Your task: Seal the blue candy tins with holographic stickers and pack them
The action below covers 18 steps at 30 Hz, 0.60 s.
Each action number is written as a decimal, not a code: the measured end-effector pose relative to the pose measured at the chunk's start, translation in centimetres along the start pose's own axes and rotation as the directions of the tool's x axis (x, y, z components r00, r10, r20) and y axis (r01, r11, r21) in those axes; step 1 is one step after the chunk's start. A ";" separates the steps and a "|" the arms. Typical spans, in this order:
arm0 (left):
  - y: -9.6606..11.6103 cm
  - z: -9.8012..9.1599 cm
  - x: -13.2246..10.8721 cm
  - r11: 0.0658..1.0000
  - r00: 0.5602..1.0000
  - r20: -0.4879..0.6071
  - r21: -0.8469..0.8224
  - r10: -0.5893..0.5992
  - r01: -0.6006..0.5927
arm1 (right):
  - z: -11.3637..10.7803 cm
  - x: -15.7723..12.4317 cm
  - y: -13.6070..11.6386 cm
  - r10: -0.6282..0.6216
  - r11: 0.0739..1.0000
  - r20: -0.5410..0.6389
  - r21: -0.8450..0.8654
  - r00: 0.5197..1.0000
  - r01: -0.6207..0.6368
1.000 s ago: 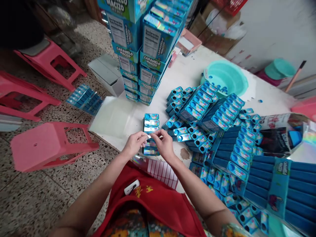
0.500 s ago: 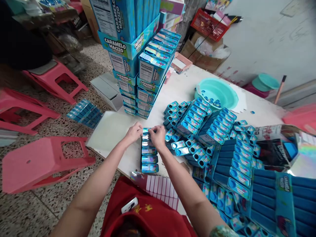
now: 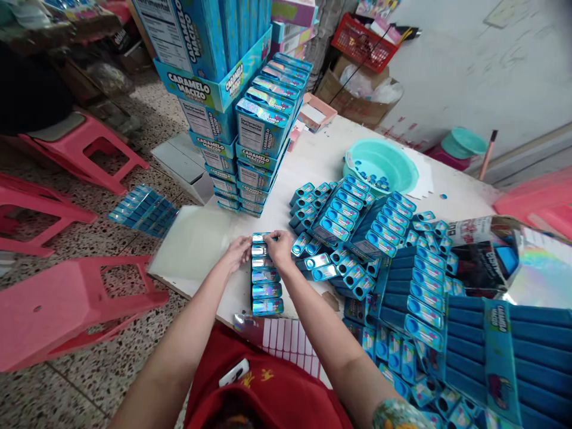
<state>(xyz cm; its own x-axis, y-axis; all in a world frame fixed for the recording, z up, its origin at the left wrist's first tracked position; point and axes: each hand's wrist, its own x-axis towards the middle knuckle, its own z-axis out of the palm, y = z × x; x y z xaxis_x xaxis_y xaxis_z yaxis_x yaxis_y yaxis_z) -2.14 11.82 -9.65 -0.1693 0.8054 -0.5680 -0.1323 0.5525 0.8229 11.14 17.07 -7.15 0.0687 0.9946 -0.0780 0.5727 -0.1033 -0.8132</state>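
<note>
A row of narrow blue boxes (image 3: 267,291) lies in a column before me, with shiny holographic label faces up. My left hand (image 3: 238,252) is at the far left edge of the row, its fingers curled and pressed together. Over the far end, my right hand (image 3: 279,245) bends its thumb and fingers in a pinch on the farthest boxes. Whatever is between the fingertips is too small to make out. Close to my body, a sheet of pale label strips (image 3: 286,339) lies at the table edge.
Blue display cartons (image 3: 214,149) stand stacked at the back left. Bundled and loose blue boxes (image 3: 344,214) crowd the right, near a turquoise basin (image 3: 384,161) with small round pieces. A translucent board (image 3: 192,238) lies left. Pink stools (image 3: 75,304) stand on the floor.
The view has shifted slightly. My left hand has dropped back a little from the top box to the left edge of the row; my right hand stays pinched at the far end.
</note>
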 end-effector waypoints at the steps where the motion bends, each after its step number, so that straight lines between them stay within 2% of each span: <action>1: -0.6 0.2 0.0 1.000 1.000 -0.020 0.006 -0.011 0.011 | 0.2 0.2 0.1 0.028 0.999 -0.020 0.033 0.999 -0.027; 4: -1.8 0.3 -0.5 0.998 0.996 -0.085 0.057 -0.031 0.036 | 0.2 0.1 -0.4 0.073 0.991 -0.016 0.115 0.997 -0.071; 5: -1.8 0.1 -0.9 0.996 0.994 -0.109 0.082 -0.028 0.037 | -0.1 -0.3 -0.8 0.054 0.992 -0.014 0.119 0.998 -0.052; 7: -1.0 -0.3 -2.1 0.990 0.985 -0.175 0.138 0.015 0.010 | -1.6 -1.9 -1.7 -0.059 0.992 -0.044 0.106 0.997 0.063; 9: 0.9 -0.2 -3.5 0.964 0.939 -0.298 0.246 0.174 -0.101 | -4.1 -4.2 -2.3 -0.186 0.971 -0.097 0.134 0.978 0.198; 11: 3.6 1.3 -4.5 0.896 0.855 -0.335 0.346 0.395 -0.278 | -7.5 -6.2 -2.0 -0.203 0.945 -0.179 0.221 0.963 0.240; 12: 5.2 2.6 -4.6 0.857 0.823 -0.295 0.349 0.485 -0.380 | -9.2 -6.7 -1.5 -0.153 0.939 -0.255 0.264 0.955 0.221; 13: 6.7 4.3 -4.4 0.826 0.810 -0.217 0.302 0.545 -0.475 | -10.8 -6.7 -0.9 -0.083 0.932 -0.322 0.311 0.943 0.188; 15: 9.7 8.4 -2.7 0.812 0.815 -0.021 0.090 0.580 -0.576 | -13.4 -5.2 0.6 0.040 0.910 -0.381 0.395 0.924 0.123; 16: 10.9 10.6 -1.5 0.821 0.820 0.058 -0.001 0.570 -0.571 | -14.4 -3.8 1.3 0.085 0.896 -0.376 0.435 0.923 0.095; 18: 12.8 14.8 1.2 0.868 0.846 0.196 -0.129 0.497 -0.480 | -15.4 -0.4 2.2 0.142 0.860 -0.344 0.507 0.928 0.056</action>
<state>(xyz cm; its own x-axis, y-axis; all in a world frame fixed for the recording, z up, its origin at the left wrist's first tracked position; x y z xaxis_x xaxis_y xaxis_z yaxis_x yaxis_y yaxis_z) 10.38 23.02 0.44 -0.0174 0.9975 -0.0691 -0.1592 0.0655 0.9851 24.97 16.22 -0.03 0.4263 0.9045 0.0104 0.0822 -0.0272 -0.9962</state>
